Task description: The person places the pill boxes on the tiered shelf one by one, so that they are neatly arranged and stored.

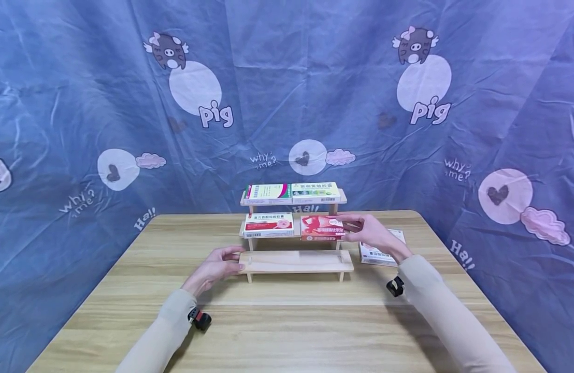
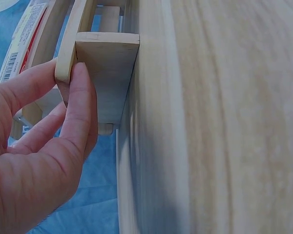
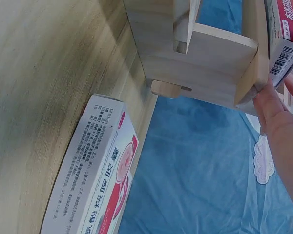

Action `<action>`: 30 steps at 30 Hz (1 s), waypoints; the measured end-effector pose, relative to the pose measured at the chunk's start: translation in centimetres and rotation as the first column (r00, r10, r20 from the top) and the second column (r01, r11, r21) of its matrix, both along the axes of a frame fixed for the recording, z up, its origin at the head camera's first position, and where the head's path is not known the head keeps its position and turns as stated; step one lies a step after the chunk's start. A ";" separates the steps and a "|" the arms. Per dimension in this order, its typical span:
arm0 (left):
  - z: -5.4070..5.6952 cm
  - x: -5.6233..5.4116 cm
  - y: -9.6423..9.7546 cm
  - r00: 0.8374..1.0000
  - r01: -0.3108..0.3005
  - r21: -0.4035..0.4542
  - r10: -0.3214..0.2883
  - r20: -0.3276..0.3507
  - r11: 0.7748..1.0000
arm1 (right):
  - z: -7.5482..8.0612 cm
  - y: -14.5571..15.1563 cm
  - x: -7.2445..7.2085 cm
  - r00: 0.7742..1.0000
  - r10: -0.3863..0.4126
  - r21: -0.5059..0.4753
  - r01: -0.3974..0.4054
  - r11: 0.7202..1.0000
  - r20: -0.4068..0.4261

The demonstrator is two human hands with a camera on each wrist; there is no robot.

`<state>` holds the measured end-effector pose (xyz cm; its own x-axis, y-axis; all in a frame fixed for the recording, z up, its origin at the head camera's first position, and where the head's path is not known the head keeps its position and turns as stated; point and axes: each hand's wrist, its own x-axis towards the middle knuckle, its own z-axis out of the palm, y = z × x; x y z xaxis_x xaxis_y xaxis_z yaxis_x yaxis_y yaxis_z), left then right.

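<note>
A three-tier wooden stand (image 1: 293, 263) is on the table. My left hand (image 1: 216, 268) pinches the left end of its lowest shelf; in the left wrist view the thumb and fingers (image 2: 79, 109) lie on either side of the board. On the middle shelf, my right hand (image 1: 372, 233) holds a red medicine box (image 1: 320, 228) by its right end. The right wrist view shows that box's barcode end (image 3: 283, 58) at the shelf edge, with much of the hand out of frame. Left of the red box sits a white-and-red medicine box (image 1: 269, 226).
Two medicine boxes, one green and magenta (image 1: 268, 192) and one white and green (image 1: 316, 192), lie side by side on the top shelf. Another white medicine box (image 1: 382, 248) lies on the table (image 1: 287, 331) right of the stand. A blue printed cloth (image 1: 287, 93) hangs behind.
</note>
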<state>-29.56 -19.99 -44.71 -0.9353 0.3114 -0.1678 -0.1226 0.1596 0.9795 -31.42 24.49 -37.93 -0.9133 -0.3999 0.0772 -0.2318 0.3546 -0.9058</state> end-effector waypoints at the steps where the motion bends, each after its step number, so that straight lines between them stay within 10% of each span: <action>1: 0.0 0.0 0.0 1.000 0.002 -0.003 -0.002 -0.002 1.000 | 0.0 0.0 -0.1 1.000 0.002 0.001 -0.002 1.000 0.001; 30: 0.0 0.3 0.0 1.000 -0.011 -0.049 0.011 -0.012 0.999 | -0.1 -1.2 -0.7 1.000 -0.014 -0.033 0.014 0.999 -0.008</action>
